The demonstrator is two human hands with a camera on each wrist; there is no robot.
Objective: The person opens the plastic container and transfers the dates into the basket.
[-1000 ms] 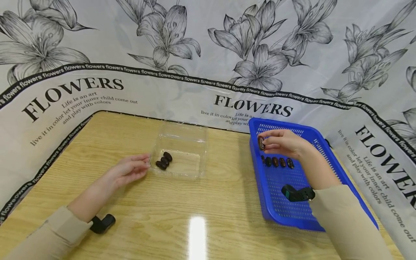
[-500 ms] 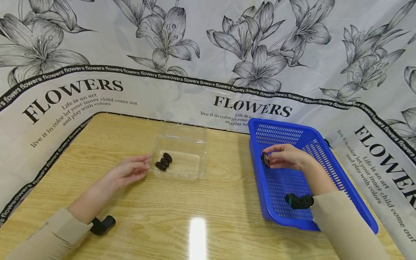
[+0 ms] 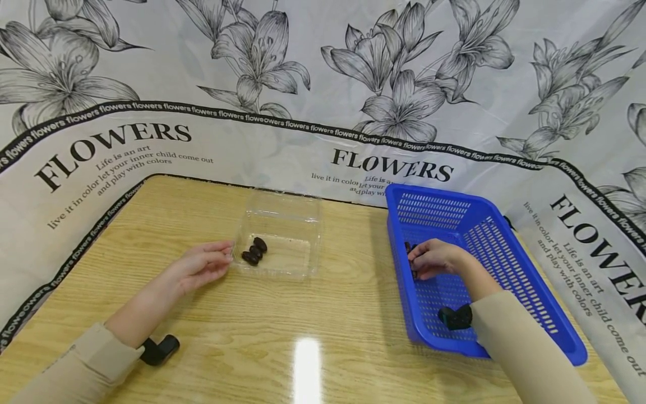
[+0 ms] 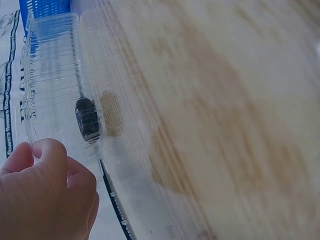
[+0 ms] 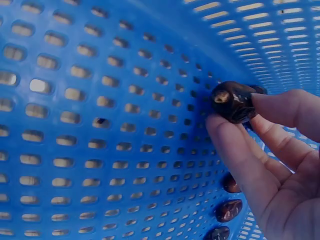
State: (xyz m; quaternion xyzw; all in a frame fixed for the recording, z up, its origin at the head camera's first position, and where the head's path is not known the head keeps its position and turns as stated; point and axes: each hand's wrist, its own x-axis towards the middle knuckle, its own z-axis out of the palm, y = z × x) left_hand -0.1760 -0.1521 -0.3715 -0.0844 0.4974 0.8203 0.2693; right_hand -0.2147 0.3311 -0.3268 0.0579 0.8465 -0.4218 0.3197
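My right hand (image 3: 438,259) is down inside the blue plastic basket (image 3: 550,328), near its left wall. In the right wrist view, thumb and fingers pinch a glossy, dark brown date (image 5: 234,102) with its stem end showing. Several more dates (image 5: 229,210) lie on the basket floor beyond the fingers; in the head view the hand covers most of them. My left hand (image 3: 202,264) holds the left side of a clear plastic box (image 3: 290,255), thumb and forefinger at its edge. Three dark dates (image 3: 254,251) lie close together in the box's left part.
The light wooden table (image 3: 348,314) carries both containers, box at centre-left and basket at right. A white flower-print cloth (image 3: 282,151) rises behind and beside it. Black wrist straps (image 3: 160,349) hang below both sleeves.
My right hand has gone down with its date, from above the basket's left rim to the basket floor, and covers the row there. The left hand and box stay put.
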